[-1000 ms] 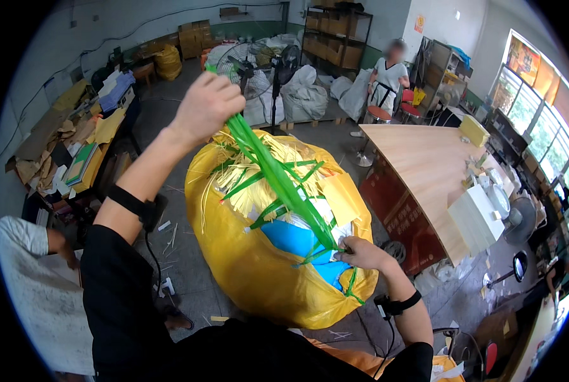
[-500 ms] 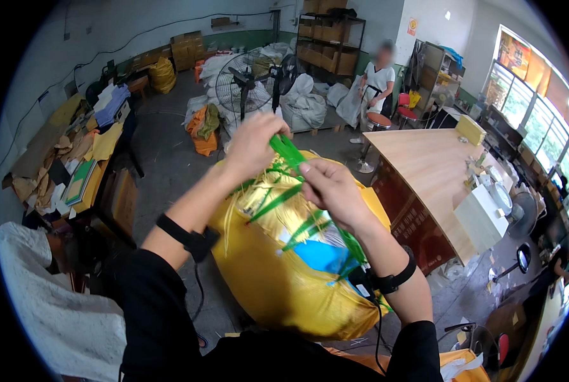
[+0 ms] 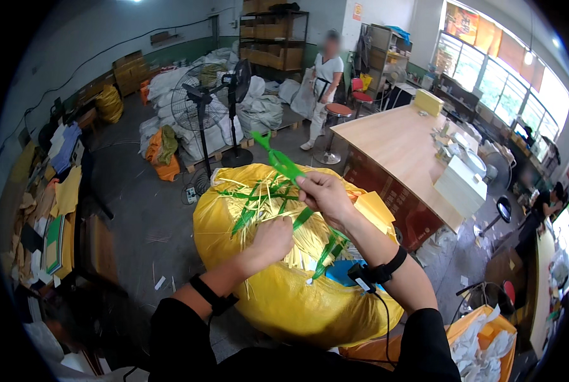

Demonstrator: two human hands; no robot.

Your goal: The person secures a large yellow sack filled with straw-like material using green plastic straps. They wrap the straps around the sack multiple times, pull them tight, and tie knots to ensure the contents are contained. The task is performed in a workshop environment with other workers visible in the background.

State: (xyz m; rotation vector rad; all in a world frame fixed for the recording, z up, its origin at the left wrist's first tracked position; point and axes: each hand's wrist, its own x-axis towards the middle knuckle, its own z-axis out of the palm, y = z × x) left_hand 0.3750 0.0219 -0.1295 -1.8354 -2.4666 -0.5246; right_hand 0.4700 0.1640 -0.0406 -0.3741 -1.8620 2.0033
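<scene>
A large yellow woven sack (image 3: pixel 275 302) stands in front of me, its top gaping and stuffed with pale yellow strips (image 3: pixel 306 245). Green plastic strips lie across the opening. My right hand (image 3: pixel 326 198) pinches one green plastic strip (image 3: pixel 284 165) above the sack; its knotted, looped end sticks up past the fingers. Lower and to the left, my left hand (image 3: pixel 273 240) is closed just over the pale strips. Its fingers are curled out of sight, so what they hold is hidden. A blue piece (image 3: pixel 343 274) shows at the near right of the opening.
To the right stands a wooden-topped table (image 3: pixel 386 134) with a white box (image 3: pixel 461 184). Black standing fans (image 3: pixel 198 108) and white sacks (image 3: pixel 259 111) are behind. A person (image 3: pixel 327 83) stands by a red stool (image 3: pixel 339 110). Cluttered papers cover a left table (image 3: pixel 68 191).
My left hand has let go of the raised green strip and come down toward me, over the pale strips. The right hand still pinches it. The view has swung right.
</scene>
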